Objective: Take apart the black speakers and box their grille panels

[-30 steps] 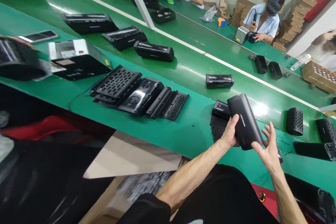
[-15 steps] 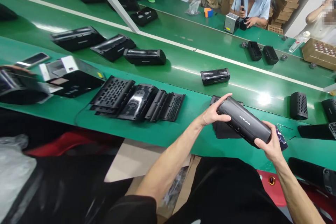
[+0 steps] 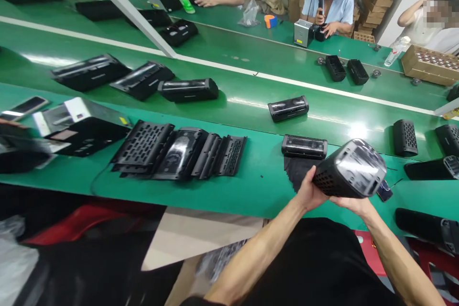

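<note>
Both my hands hold up a black speaker housing above the green bench, tilted with its glossy end panel toward me. A perforated grille shows on its left side. My left hand grips the lower left end, thumb against the grille. From below, my right hand supports the housing, its fingers partly hidden underneath. Just beyond my left hand lies another black speaker housing beside dark flat sheets. A small dark blue item with thin wires or arms sits to the right of the held housing.
Perforated black panels and a glossy panel lie left on the bench, near a box-shaped device. Several housings rest on the green belt. Co-workers sit across it. More black housings stand at right.
My hands have turned the speaker housing: its lettered face was showing, now its glossy end panel and grille side. Both hands have shifted underneath it. The view has shifted slightly.
</note>
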`<state>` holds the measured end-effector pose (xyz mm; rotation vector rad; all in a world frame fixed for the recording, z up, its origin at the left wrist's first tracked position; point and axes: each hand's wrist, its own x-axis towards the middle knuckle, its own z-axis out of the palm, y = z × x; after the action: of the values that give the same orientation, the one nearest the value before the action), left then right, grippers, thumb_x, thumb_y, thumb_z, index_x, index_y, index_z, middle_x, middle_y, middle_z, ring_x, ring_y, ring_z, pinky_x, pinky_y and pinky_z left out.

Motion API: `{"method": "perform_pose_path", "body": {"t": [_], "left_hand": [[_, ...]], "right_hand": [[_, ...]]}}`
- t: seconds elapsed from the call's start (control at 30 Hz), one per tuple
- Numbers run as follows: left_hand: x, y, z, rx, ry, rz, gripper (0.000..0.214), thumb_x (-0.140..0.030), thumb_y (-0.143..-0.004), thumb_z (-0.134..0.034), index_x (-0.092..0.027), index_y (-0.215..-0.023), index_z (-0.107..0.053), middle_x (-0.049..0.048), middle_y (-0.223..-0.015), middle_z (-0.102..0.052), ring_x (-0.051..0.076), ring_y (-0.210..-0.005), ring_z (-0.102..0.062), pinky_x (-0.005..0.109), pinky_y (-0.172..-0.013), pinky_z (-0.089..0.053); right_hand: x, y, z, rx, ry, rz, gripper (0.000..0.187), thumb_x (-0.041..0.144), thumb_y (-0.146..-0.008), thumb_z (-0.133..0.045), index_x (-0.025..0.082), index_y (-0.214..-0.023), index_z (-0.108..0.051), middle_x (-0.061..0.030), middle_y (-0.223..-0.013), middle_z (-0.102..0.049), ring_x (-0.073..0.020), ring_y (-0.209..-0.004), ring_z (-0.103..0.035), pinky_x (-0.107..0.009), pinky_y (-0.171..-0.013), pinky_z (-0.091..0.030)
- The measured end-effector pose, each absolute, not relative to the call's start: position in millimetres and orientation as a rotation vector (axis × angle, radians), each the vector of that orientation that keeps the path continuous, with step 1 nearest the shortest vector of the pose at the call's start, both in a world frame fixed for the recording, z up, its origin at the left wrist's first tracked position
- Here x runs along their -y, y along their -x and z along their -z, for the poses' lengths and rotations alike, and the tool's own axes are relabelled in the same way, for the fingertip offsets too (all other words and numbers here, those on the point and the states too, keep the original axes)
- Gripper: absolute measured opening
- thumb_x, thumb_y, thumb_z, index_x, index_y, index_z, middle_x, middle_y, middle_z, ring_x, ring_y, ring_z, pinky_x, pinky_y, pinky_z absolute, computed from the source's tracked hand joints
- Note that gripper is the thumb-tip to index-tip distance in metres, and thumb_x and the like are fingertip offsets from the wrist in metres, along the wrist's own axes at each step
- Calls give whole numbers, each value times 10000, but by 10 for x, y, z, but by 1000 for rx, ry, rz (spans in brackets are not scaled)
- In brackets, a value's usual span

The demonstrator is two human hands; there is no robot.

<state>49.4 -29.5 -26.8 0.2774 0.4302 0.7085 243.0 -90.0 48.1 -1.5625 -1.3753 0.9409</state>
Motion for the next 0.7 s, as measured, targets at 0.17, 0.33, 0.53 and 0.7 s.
{"method": "perform_pose_path", "body": {"t": [0.17, 0.33, 0.53, 0.7], "left_hand": [[169, -157, 207, -636, -591, -869, 904, -729, -779, -853, -327, -1542, -579, 141, -1680, -510, 404, -1475, -526, 516, -1115, -508], [17, 110, -54, -724, -1130, -720, 1165, -523, -565, -1043, -293, -1591, -543, 139, -1660, -479, 423, -1425, -532, 499, -1200, -440], [411, 214, 28, -884, -993, -756, 1000, -531, -644, -945, -240, -1512, -542, 109, -1354, -649, 332, -1148, -633, 423, -1006, -525], [645, 330, 136, -953, -910, -756, 933, -510, -653, -911, -254, -1479, -562, 88, -1328, -661, 328, -1164, -621, 411, -1033, -493]], "right_hand": [[835, -2589, -796, 1799, 1768, -800, 1125, 493, -700, -913, 243, -1672, -406, -178, -1542, -603, -425, -1354, -625, -592, -1152, -507], [834, -2667, -961, 2187, 2025, -899, 1069, 495, -696, -924, 234, -1644, -506, -179, -1294, -720, -424, -1143, -692, -573, -1001, -558], [1287, -2807, -747, 1696, 1884, -1199, 1137, 646, -745, -911, 311, -1696, -385, -156, -1663, -494, -419, -1487, -521, -573, -1203, -455], [1782, -2691, -477, 1208, 1805, -1295, 1024, 744, -766, -858, 268, -1572, -443, -165, -1619, -519, -381, -1436, -557, -498, -1182, -479]]}}
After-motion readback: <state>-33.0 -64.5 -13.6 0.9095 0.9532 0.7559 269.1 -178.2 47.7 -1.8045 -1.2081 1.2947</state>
